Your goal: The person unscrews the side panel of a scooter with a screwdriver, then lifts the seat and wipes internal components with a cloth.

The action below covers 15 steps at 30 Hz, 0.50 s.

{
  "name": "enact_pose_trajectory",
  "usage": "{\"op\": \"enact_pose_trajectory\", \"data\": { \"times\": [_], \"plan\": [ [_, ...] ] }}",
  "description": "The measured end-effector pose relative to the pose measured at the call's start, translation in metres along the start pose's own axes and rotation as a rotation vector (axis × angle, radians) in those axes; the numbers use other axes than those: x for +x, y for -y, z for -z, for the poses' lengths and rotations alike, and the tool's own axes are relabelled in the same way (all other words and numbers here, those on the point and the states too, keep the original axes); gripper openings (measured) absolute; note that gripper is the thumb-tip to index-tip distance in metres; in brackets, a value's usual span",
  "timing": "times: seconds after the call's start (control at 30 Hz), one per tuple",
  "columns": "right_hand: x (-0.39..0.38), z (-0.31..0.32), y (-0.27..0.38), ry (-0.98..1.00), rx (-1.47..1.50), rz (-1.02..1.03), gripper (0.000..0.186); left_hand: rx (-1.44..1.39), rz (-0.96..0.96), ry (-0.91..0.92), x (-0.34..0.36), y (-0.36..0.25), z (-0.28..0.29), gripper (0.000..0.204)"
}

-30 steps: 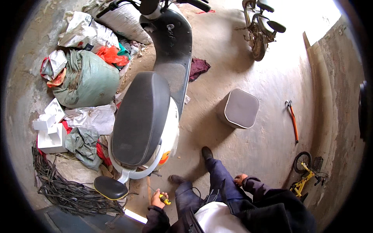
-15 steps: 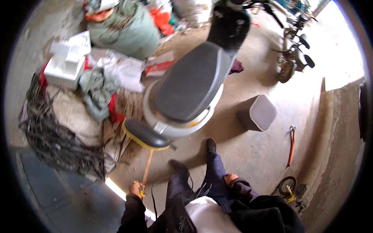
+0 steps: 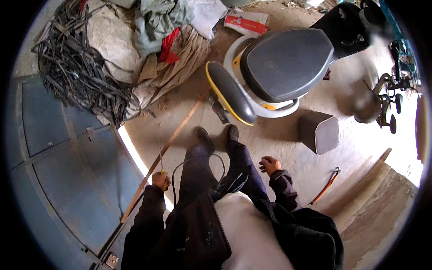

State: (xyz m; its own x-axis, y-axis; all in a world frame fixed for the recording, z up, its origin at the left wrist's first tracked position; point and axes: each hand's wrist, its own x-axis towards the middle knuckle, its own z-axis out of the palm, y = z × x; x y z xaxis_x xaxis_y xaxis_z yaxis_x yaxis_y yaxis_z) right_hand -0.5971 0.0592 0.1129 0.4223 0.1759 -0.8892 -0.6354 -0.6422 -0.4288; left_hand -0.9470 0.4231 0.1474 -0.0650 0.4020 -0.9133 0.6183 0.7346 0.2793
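Note:
My left hand (image 3: 160, 181) is closed round the yellow handle of a screwdriver (image 3: 162, 172), its thin shaft pointing away from me. Close beside that hand a long wooden strip (image 3: 180, 126) slants across the floor by the metal door. A thin black cable (image 3: 196, 156) loops in front of my legs. Beside my right thigh hangs my right hand (image 3: 271, 165), with loosely bent fingers apart and nothing in them. Past my feet stands an electric scooter with a dark grey seat (image 3: 288, 63) and a black, yellow-edged backrest (image 3: 229, 92).
A grey bin (image 3: 318, 131) stands right of the scooter. An orange-handled tool (image 3: 325, 185) lies near the right wall. Black strips (image 3: 85, 67) and sacks (image 3: 112, 38) are heaped at the far left. A blue metal door (image 3: 85, 175) fills the left side.
My view has turned left and come nearer the door; the scooter now sits further right. My right hand has moved out from my thigh. My left hand still grips the screwdriver.

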Motion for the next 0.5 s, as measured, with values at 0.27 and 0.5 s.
{"op": "enact_pose_trajectory", "data": {
  "times": [0.27,0.5],
  "plan": [
    [-0.018,-0.018,0.056,-0.144,0.056,0.114,0.032,0.175,-0.245,0.069,0.025,-0.029,0.005,0.015],
    [-0.023,-0.066,0.092,-0.233,0.116,0.156,0.032,0.263,-0.192,0.097,0.054,-0.099,0.060,0.015]
  ]
}}
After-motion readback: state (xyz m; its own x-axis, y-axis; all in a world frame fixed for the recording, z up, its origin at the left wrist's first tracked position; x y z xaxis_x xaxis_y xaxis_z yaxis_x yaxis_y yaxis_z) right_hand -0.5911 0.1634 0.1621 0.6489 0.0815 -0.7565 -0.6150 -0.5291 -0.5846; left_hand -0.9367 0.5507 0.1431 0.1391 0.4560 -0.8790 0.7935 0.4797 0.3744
